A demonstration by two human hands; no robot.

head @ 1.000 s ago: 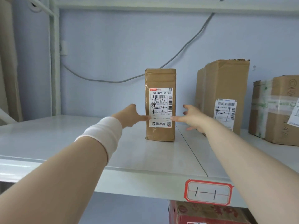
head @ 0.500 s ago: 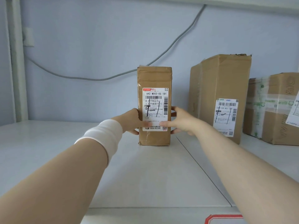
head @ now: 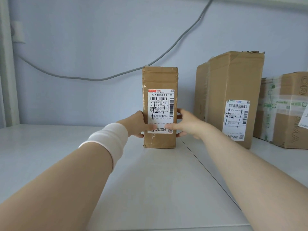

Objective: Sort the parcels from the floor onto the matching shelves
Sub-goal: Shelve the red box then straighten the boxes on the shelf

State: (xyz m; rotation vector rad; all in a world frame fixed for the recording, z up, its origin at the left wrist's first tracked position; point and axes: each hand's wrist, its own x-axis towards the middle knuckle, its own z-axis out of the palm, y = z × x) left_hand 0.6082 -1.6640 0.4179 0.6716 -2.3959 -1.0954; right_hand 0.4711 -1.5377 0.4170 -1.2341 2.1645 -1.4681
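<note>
On the white metal shelf [head: 50, 147] stand three cardboard parcels. The tall narrow brown cardboard parcel [head: 160, 80] stands upright in the middle; the left hand [head: 135, 124] grips its side at 9 o'clock and the right hand [head: 188, 125] its side at 3 o'clock, both thumbs on its white label [head: 160, 112]. At 3 o'clock, apart from it, stands one larger brown cardboard box [head: 233, 77], then one brown box with green-printed tape [head: 283, 114]. One grey cable [head: 100, 79] hangs on the blue wall [head: 83, 39] at 12 o'clock.
</note>
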